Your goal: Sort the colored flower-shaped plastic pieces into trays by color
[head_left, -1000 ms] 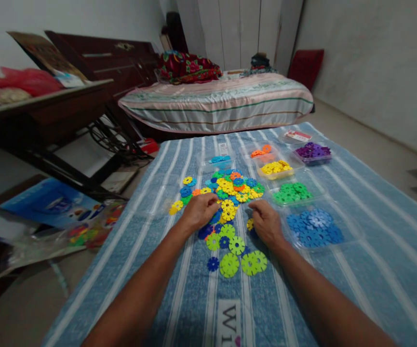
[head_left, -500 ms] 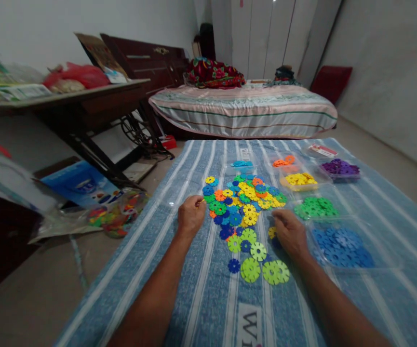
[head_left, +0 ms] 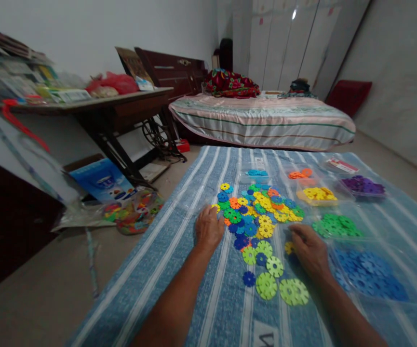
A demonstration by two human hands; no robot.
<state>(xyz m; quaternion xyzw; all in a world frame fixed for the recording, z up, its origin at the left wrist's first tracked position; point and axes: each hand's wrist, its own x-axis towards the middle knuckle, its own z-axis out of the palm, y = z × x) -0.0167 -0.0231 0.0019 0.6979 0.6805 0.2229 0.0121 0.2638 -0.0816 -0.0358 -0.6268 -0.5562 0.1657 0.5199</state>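
Observation:
A loose heap of notched plastic discs (head_left: 265, 220) in yellow, green, orange and blues lies between my hands. At its left edge my left hand (head_left: 210, 229) is closed, with a yellow notched disc (head_left: 215, 207) at its fingertips. My right hand (head_left: 308, 246) rests right of the heap, fingers curled together; whatever they hold is hidden. Another yellow disc (head_left: 289, 247) and a dark blue one show beside and partly under that hand. Larger lime-green discs (head_left: 266, 285) lie nearest me.
Clear plastic boxes hold sorted discs: blue (head_left: 370, 272), green (head_left: 338, 225), yellow (head_left: 318, 193), purple (head_left: 363, 185), orange (head_left: 300, 173) and light blue (head_left: 256, 173). A striped cloth (head_left: 150, 294) covers the surface. Beyond are a bed (head_left: 262, 120) and, leftward, a cluttered sewing-machine table (head_left: 121, 103).
The view has shifted left and up, so everything sits further right and lower. My left hand has turned lower over the cloth, and its yellow disc shows more fully. My right hand stays in place.

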